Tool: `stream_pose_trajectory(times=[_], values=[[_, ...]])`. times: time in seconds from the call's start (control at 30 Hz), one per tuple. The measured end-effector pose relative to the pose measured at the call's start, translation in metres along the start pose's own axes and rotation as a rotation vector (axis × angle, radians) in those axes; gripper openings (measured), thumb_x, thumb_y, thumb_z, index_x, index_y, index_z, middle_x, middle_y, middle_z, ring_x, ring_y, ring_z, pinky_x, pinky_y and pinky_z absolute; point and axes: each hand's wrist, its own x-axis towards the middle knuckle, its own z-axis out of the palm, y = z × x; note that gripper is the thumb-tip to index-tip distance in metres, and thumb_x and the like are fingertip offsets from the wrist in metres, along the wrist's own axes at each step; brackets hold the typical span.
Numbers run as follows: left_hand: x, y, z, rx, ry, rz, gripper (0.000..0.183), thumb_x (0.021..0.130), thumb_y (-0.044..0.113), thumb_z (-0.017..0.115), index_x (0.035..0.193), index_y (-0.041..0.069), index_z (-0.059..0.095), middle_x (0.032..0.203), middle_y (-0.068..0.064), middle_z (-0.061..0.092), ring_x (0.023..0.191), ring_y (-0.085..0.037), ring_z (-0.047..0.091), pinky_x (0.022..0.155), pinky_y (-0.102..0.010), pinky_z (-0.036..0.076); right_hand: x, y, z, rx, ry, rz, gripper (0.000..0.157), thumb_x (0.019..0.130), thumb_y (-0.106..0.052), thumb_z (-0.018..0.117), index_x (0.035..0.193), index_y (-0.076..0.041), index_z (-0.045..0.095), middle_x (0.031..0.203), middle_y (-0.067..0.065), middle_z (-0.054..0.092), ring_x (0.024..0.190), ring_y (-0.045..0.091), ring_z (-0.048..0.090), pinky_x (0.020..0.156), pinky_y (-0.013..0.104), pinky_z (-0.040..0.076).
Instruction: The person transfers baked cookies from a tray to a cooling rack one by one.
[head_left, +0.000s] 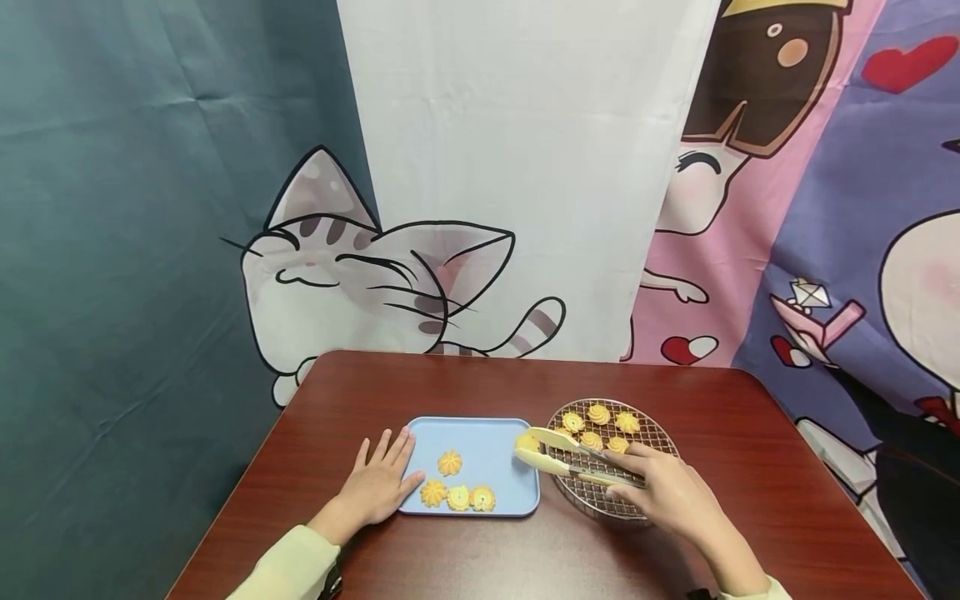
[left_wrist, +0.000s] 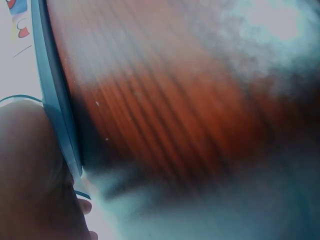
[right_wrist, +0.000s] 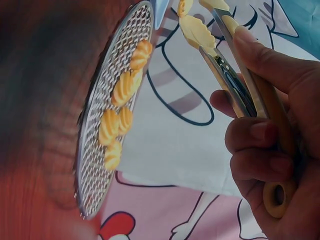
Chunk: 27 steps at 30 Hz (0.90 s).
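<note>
- Head view: the right hand (head_left: 671, 487) is closed round the tongs (head_left: 576, 471), whose tips, out to its left, hold the piped cookie (head_left: 528, 442) over the near-hand end of the blue tray (head_left: 495, 467).
- The cookie looks light, dry and crumbly; a gentle pinch across its sides should suit it, since a hard squeeze could crack the ridges. The tongs look springy, best held partway along the arms.
- Under and ahead of the right hand stands the round wire rack (head_left: 654, 440), with more cookies (head_left: 627, 422) on it.
- The left hand (head_left: 378, 483) lies flat, fingers spread, touching the tray's edge; four cookies (head_left: 450, 463) sit on the tray to its right.
- The tongs cover much of the held cookie and part of a rack cookie; its height above the tray is hard to judge.
- Left wrist view: mostly blurred tabletop (left_wrist: 150, 120), with the tray's edge beside the hand; the cookies are out of sight.
- Right wrist view: thumb and fingers grip the tongs; beyond the tips, the held cookie is cut off by the top border.
</note>
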Motion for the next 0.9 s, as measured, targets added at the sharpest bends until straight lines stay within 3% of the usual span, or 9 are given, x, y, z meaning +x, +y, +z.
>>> stream_pose_trajectory(times=[0.17, 0.5, 0.7, 0.9], values=[[0.001, 0.001, -0.001, 0.021, -0.022, -0.02, 0.07, 0.106, 0.05, 0.042, 0.159, 0.005, 0.032, 0.167, -0.012, 0.024, 0.153, -0.042, 0.017, 0.119, -0.065, 0.008, -0.012, 0.005, -0.007, -0.021, 0.024, 0.034, 0.045, 0.076, -0.038, 0.088, 0.118, -0.027, 0.078, 0.105, -0.009, 0.068, 0.079, 0.013, 0.066, 0.059, 0.035, 0.051], [0.001, -0.002, 0.003, -0.025, 0.026, 0.017, 0.071, 0.106, 0.051, 0.041, 0.156, 0.0, 0.034, 0.165, -0.017, 0.027, 0.151, -0.045, 0.02, 0.118, -0.067, 0.006, -0.027, 0.017, -0.019, -0.041, 0.034, 0.064, 0.047, 0.074, -0.036, 0.089, 0.118, -0.024, 0.078, 0.106, -0.006, 0.069, 0.082, 0.02, 0.07, 0.061, 0.041, 0.053], [0.001, -0.004, 0.007, -0.008, 0.032, 0.015, 0.073, 0.106, 0.053, 0.04, 0.158, 0.003, 0.032, 0.166, -0.015, 0.027, 0.152, -0.044, 0.021, 0.118, -0.066, 0.008, -0.037, 0.023, -0.023, -0.057, 0.05, 0.079, 0.047, 0.072, -0.035, 0.09, 0.116, -0.024, 0.078, 0.102, -0.01, 0.067, 0.079, 0.017, 0.067, 0.058, 0.039, 0.05], [0.002, -0.002, 0.004, 0.006, 0.011, -0.001, 0.07, 0.106, 0.049, 0.044, 0.158, 0.003, 0.033, 0.166, -0.014, 0.026, 0.152, -0.043, 0.02, 0.118, -0.066, 0.008, -0.046, 0.031, -0.028, -0.074, 0.082, 0.086, 0.046, 0.07, -0.033, 0.092, 0.113, -0.023, 0.079, 0.092, -0.018, 0.059, 0.067, 0.004, 0.054, 0.05, 0.032, 0.041]])
